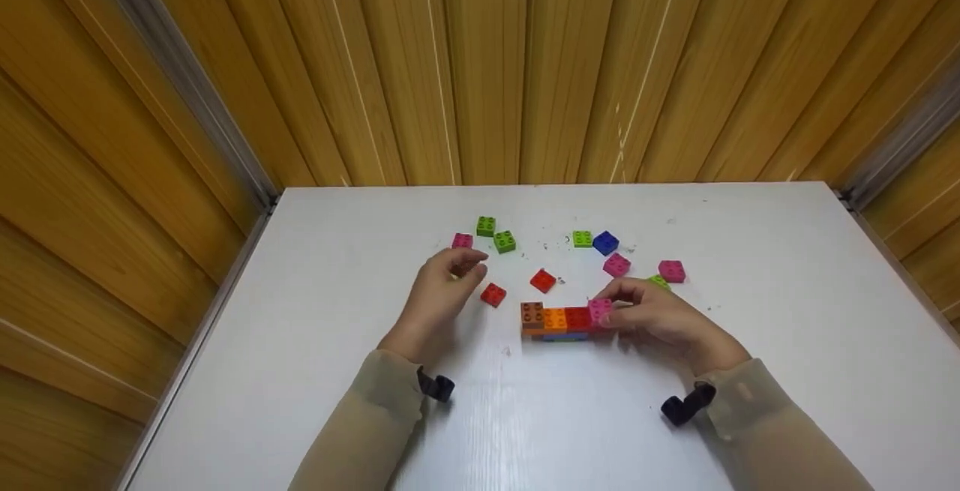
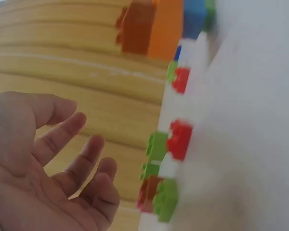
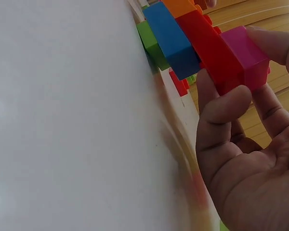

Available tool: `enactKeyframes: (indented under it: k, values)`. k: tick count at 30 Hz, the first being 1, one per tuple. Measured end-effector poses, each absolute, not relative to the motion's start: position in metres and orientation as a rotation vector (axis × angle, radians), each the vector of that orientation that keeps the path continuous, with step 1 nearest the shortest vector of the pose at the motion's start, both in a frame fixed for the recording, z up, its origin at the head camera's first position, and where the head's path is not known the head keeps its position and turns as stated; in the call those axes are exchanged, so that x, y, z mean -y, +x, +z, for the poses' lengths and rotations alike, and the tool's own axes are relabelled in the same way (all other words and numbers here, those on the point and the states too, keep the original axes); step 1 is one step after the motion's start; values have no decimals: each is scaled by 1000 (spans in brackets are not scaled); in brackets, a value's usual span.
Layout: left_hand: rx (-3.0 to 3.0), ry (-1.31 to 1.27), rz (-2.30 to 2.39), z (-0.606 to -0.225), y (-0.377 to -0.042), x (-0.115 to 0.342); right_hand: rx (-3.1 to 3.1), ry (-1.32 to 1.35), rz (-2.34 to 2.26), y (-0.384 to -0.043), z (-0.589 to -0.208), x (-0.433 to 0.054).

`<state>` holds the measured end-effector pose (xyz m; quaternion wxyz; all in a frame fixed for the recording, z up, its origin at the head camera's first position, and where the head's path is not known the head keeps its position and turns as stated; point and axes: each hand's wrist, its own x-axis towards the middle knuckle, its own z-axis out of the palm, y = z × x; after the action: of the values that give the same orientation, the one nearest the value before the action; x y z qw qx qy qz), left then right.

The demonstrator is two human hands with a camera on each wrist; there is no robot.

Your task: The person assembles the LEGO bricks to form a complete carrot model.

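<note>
My right hand (image 1: 660, 318) grips the right end of a built block structure (image 1: 555, 320), fingers and thumb round its pink brick (image 3: 243, 50) and red brick (image 3: 216, 57). Brown, orange, red and pink bricks line its top. Beneath them, the right wrist view shows a blue brick (image 3: 168, 38) and a green brick (image 3: 151, 45) at the bottom. My left hand (image 1: 439, 288) hovers with loosely bent fingers and nothing in them, left of a loose red brick (image 1: 493, 295). Close to its fingertips lies a pink brick (image 1: 463, 240); the hand partly hides a light green brick (image 2: 166, 199).
Two green bricks (image 1: 495, 234) lie further back, and another red brick (image 1: 543, 280) sits mid-table. Toward the right are a light green brick (image 1: 583, 238), a blue brick (image 1: 606, 243) and pink bricks (image 1: 672, 271). A wood-patterned wall (image 1: 487, 64) stands behind the white table (image 1: 337, 251).
</note>
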<state>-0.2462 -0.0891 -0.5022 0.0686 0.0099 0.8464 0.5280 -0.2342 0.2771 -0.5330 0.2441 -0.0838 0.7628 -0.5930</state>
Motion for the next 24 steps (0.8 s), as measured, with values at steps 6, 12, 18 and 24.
enactKeyframes:
  k: [6, 12, 18, 24]
  values:
    - [-2598, -134, 1590, -510, -270, 99, -2109, -250, -1597, -231, -537, -278]
    - [-2734, -246, 1362, -523, -285, 97, -2099, -243, -1595, -231, -541, -276]
    - [-2836, -239, 1219, -527, -288, 94, -2080, -195, -1600, -233, -537, -276]
    - [-2869, -192, 1189, -526, -290, 91, -2046, -180, -1630, -233, -533, -278]
